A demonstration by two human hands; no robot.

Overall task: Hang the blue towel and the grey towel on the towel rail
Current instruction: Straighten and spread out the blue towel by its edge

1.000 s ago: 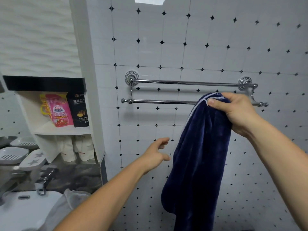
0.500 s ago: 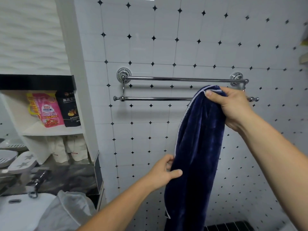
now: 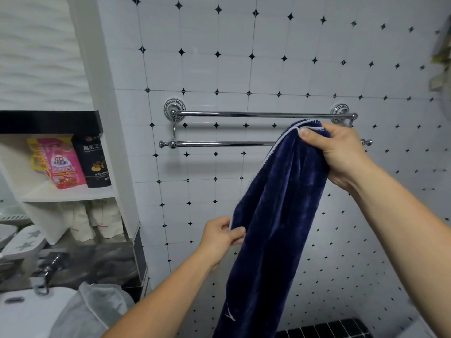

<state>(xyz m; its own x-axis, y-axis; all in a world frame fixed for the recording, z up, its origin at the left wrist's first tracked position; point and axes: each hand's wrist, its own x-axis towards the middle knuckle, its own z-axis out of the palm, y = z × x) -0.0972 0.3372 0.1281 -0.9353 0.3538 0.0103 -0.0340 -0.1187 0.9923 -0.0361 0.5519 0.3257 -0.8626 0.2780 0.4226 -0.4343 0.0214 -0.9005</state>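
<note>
Dark blue plush towel [image 3: 275, 215], pale stitched edge: hangs full length in front of the white wall [image 3: 244, 69] tiled with small black diamonds. Its bunched top is held up before the right end of the chrome double-bar towel rail [image 3: 231, 114], hiding the right part of the lower bar; it is draped over neither bar. Right hand [image 3: 341, 154]: fingers and thumb curled round the bunched top, thumb at the front. Left hand [image 3: 219, 237]: thumb and fingers pinch the towel's left edge about halfway down. Pale grey crumpled towel [image 3: 97, 308]: lies low at the left, just beside the white basin [image 3: 24, 313], well apart from rail and hands. White shelf niche [image 3: 68, 195], left of the rail: pink printed refill pouch [image 3: 61, 162] and black pouch [image 3: 94, 159], upright, side by side. Chrome tap [image 3: 48, 267]: above the basin.
</note>
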